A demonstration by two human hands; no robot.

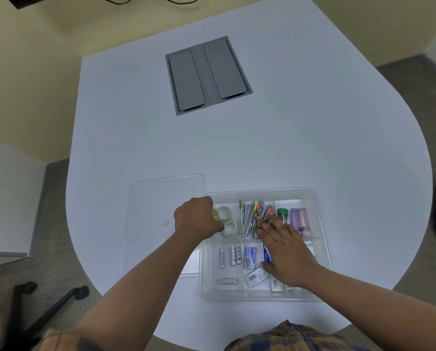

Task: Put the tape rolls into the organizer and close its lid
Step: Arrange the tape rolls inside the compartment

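While the right hand (284,252) lies spread flat over the clear organizer (322,224), the left hand (198,219) curls shut around a tape roll (215,215). Beside it, two tape rolls (228,221) lie flat, holes upward, in the far-left compartment. Labels are unreadable. The lid (161,198) lies left.

The person wore a plaid shirt (298,336) in orange-tan and dark blue, its short sleeves ending above the elbows; both forearms and hands were bare.

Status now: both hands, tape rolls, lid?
Left hand on tape rolls in organizer. Right hand flat, open. Lid off, beside.
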